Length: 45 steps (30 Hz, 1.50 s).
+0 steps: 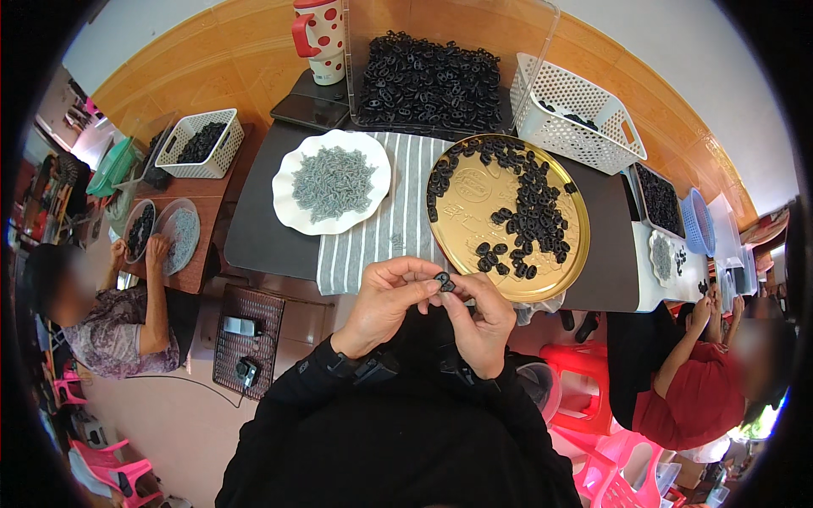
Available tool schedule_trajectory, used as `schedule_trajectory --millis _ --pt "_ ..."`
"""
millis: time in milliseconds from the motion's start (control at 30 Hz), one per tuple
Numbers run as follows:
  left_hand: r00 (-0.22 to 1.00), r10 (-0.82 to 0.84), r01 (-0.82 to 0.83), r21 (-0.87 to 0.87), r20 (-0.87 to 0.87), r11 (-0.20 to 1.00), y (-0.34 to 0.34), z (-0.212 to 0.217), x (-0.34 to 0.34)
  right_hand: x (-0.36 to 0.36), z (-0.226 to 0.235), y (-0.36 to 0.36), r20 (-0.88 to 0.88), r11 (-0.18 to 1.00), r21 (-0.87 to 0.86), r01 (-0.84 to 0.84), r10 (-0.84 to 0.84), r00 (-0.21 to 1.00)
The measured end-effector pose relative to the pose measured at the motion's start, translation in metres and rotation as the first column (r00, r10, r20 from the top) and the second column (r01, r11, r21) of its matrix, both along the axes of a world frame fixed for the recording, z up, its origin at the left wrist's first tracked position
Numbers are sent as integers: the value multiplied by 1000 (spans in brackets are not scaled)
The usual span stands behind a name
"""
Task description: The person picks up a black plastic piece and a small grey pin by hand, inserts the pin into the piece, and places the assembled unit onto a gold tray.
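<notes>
Above the table's near edge I pinch one small black plastic piece with holes in it. The thumb and forefinger of my left hand grip it from one side. On its other side the fingertips of my right hand close on it too. Whether a second small part is between my fingertips is too small to tell. A round gold tray beyond my right hand bears many similar black pieces. Past my left hand, a white wavy-edged plate holds a heap of thin grey pieces.
At the back stand a clear box of black pieces, a white perforated basket, a phone and a dotted tumbler. A striped cloth lies under the plate. Other people work at tables left and right. A red stool stands right.
</notes>
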<state>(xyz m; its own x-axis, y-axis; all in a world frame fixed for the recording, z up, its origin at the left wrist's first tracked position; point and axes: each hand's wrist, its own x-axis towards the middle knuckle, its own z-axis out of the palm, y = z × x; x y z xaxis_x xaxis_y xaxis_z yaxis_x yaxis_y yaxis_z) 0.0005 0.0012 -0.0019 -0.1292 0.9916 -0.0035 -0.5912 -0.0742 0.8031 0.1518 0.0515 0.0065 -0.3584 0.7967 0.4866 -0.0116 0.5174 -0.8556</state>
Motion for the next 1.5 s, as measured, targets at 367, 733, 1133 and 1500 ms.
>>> schedule_trajectory --millis 367,733,1133,1500 --pt "997 34 -34 -1 -63 999 -5 -2 10 -8 -4 -15 -261 957 -285 53 -131 957" --pt "987 128 -127 12 -99 992 -7 -4 18 -8 -9 -18 -201 988 -86 125 -140 970" --pt "937 139 -115 92 -322 989 -9 -2 18 -9 -9 -19 -257 974 -170 149 -190 948" --pt "872 176 -49 276 -457 960 -6 -12 12 -7 -15 -25 -280 944 -260 204 -276 919"
